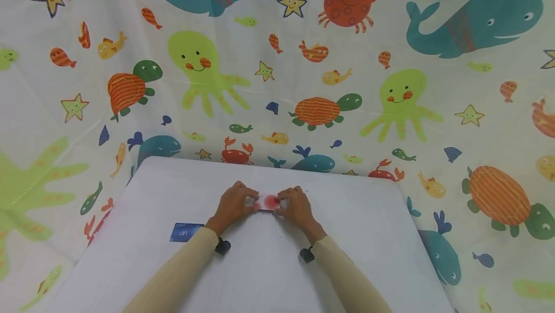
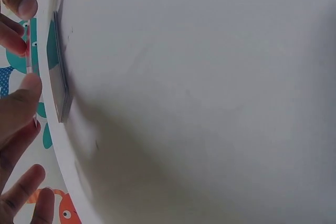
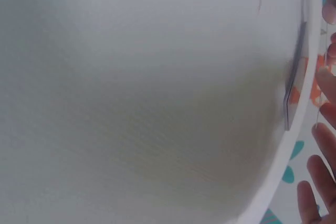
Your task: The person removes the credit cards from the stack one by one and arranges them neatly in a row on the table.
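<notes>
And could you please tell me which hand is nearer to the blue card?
The left. The left hand is to the right of the blue card and slightly beyond it; the right hand is further right, past the left hand.

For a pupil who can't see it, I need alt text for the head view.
A person's left hand and right hand together hold a small card with pinkish-red patches over a white table. A blue card lies on the table by the left sleeve, and a cloth printed with cartoon sea animals hangs behind.
</notes>
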Available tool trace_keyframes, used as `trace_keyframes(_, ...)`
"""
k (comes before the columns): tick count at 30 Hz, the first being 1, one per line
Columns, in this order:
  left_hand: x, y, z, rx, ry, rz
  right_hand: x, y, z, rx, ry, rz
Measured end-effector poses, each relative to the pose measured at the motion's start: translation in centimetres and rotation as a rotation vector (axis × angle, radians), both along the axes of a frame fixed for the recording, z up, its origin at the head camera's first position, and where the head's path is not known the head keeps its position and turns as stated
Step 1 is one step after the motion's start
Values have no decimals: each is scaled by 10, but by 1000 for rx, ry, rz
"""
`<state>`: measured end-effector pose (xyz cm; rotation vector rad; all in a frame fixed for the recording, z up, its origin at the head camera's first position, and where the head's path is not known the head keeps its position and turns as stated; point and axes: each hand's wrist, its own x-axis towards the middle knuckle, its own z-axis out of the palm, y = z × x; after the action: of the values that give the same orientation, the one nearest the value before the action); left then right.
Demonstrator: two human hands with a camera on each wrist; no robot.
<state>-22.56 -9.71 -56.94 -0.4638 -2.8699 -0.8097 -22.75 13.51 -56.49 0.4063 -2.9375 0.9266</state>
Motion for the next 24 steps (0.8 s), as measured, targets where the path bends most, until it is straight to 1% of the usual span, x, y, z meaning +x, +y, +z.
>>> trace_keyframes(3, 2, -2, 1, -6, 6, -5, 2, 0, 1, -12, 6, 1)
trace_keyframes(10, 6, -4, 8, -18, -12, -4, 6, -1, 5, -4, 23, 15)
trace_keyframes(17, 12, -9, 10, -1, 14, -15, 12, -3, 10, -13, 30, 28)
trace_keyframes(24, 15, -16, 10, -19, 52, -34, 16, -6, 12, -8, 14, 27)
